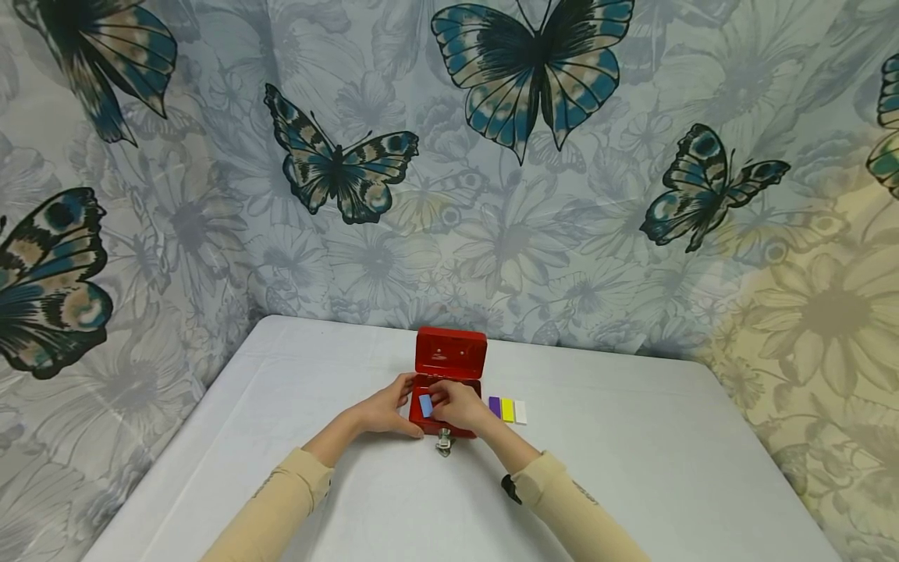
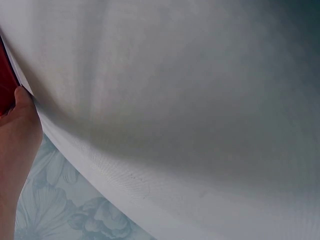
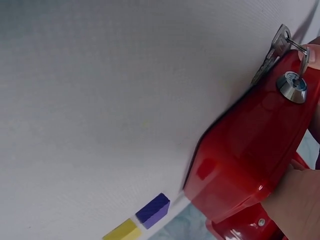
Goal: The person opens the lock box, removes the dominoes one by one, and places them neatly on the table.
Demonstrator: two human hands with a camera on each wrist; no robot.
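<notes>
A small red metal cash box [image 1: 417, 419] stands on the table with its lid [image 1: 449, 355] tilted up at the back. My left hand [image 1: 385, 407] grips the box's left side, thumb at the front corner and fingers toward the back. Over the box's inside, my right hand [image 1: 455, 403] pinches a light blue block [image 1: 425, 406]. That hand hides much of the interior. Keys [image 3: 272, 52] on a ring hang from the round lock [image 3: 292, 87] on the front wall. In the left wrist view, only part of the left hand [image 2: 19, 117] shows beside the red wall.
Right of the box, a purple block [image 1: 495, 407], a yellow block [image 1: 508, 410] and a white block [image 1: 520, 412] stand side by side in a row. A white cloth covers the table [image 1: 632, 468]. Behind it hangs a butterfly-patterned curtain [image 1: 506, 257].
</notes>
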